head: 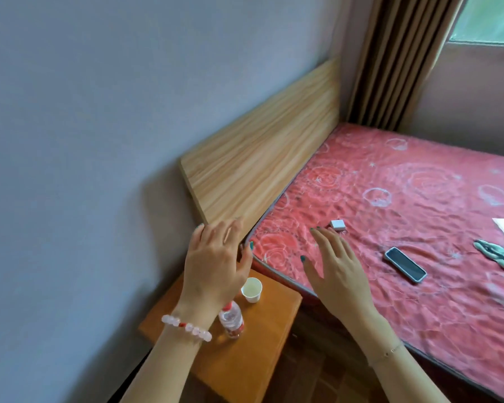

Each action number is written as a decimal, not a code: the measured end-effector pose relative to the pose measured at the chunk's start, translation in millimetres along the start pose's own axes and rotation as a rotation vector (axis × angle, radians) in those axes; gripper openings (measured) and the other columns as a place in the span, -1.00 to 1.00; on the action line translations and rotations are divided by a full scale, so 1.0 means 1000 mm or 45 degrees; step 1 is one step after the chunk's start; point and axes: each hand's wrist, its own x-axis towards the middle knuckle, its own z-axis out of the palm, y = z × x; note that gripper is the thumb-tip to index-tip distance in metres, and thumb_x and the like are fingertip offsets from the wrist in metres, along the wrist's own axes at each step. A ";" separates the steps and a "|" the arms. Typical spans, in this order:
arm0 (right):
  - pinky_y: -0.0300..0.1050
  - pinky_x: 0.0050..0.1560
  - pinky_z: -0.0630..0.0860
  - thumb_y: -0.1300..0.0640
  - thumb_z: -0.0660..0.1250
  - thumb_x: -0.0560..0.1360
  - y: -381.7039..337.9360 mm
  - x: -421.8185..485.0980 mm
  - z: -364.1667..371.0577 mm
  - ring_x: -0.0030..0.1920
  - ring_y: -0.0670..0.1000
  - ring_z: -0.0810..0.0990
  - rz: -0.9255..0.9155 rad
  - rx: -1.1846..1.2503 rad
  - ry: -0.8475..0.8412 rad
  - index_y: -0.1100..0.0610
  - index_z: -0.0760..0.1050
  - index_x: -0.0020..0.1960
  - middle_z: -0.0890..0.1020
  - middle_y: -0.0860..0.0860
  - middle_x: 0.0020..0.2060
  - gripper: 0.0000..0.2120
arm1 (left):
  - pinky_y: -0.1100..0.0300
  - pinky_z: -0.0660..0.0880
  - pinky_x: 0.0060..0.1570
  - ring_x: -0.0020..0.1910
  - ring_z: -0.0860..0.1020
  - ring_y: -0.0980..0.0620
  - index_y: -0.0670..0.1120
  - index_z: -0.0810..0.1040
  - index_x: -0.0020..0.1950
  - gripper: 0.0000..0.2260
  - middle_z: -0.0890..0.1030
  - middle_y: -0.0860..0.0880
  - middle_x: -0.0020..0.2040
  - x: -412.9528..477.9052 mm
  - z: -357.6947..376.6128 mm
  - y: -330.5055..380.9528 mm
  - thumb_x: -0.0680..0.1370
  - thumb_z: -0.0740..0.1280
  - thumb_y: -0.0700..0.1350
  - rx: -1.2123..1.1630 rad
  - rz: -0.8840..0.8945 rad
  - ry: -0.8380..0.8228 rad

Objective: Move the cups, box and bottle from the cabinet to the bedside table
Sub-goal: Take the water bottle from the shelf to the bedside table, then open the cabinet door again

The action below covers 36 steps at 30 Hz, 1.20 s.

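Left hand (pixel 216 266) and right hand (pixel 336 266) spread wide, empty; white paper cup (pixel 252 289) and clear plastic bottle (pixel 231 318) just below the left

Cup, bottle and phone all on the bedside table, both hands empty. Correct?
Not quite: the head view shows the phone lying on the red bed, not the bedside table; cup and bottle do stand there, left hand and right hand hold nothing.

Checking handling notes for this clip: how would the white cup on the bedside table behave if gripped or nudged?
The cup looks like thin paper and seems empty, so it is probably very light and would crush under a firm grip. It stands upright on a narrower base, so a nudge could tip or slide it.
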 end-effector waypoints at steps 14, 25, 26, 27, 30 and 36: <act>0.19 0.33 0.31 -0.11 0.17 0.53 -0.076 -0.065 -0.063 0.40 0.12 0.28 0.258 -0.224 0.235 0.17 0.25 0.41 0.36 0.12 0.37 -0.46 | -0.18 0.41 0.22 0.23 0.50 -0.14 -0.08 0.45 0.31 -0.57 0.56 -0.09 0.21 -0.038 -0.047 -0.017 0.49 0.11 0.03 -0.108 0.426 0.045; 0.15 0.35 0.25 -0.19 0.05 0.48 -0.108 -0.192 -0.144 0.41 0.09 0.26 0.713 -0.549 0.455 0.08 0.21 0.43 0.34 0.04 0.40 -0.40 | -0.19 0.35 0.27 0.28 0.45 -0.16 -0.09 0.46 0.31 -0.55 0.53 -0.10 0.25 -0.078 -0.062 0.078 0.49 0.13 0.06 -0.413 0.939 0.077; 0.14 0.34 0.24 -0.19 0.06 0.48 -0.110 -0.205 -0.153 0.40 0.09 0.28 0.748 -0.585 0.477 0.07 0.21 0.43 0.35 0.04 0.39 -0.41 | -0.20 0.34 0.27 0.29 0.45 -0.16 -0.09 0.46 0.30 -0.55 0.53 -0.11 0.26 -0.084 -0.065 0.090 0.49 0.14 0.06 -0.441 0.983 0.077; 0.14 0.33 0.24 -0.19 0.07 0.48 -0.111 -0.219 -0.162 0.40 0.09 0.29 0.783 -0.618 0.496 0.07 0.22 0.43 0.36 0.04 0.39 -0.41 | -0.21 0.33 0.27 0.29 0.45 -0.17 -0.09 0.45 0.30 -0.56 0.53 -0.12 0.26 -0.090 -0.069 0.103 0.49 0.13 0.06 -0.470 1.026 0.075; 0.21 0.33 0.27 -0.21 0.11 0.48 -0.115 -0.258 -0.194 0.41 0.09 0.26 0.885 -0.696 0.551 0.06 0.20 0.44 0.34 0.05 0.40 -0.39 | -0.21 0.32 0.28 0.30 0.45 -0.16 -0.08 0.44 0.32 -0.55 0.52 -0.11 0.28 -0.111 -0.083 0.142 0.50 0.11 0.08 -0.531 1.165 0.074; 0.23 0.31 0.26 -0.20 0.16 0.45 -0.128 -0.346 -0.265 0.37 0.13 0.34 1.066 -0.895 0.639 0.04 0.21 0.40 0.39 0.07 0.37 -0.40 | -0.21 0.34 0.29 0.30 0.45 -0.17 -0.08 0.46 0.33 -0.53 0.52 -0.12 0.29 -0.164 -0.116 0.226 0.52 0.08 0.09 -0.669 1.383 0.079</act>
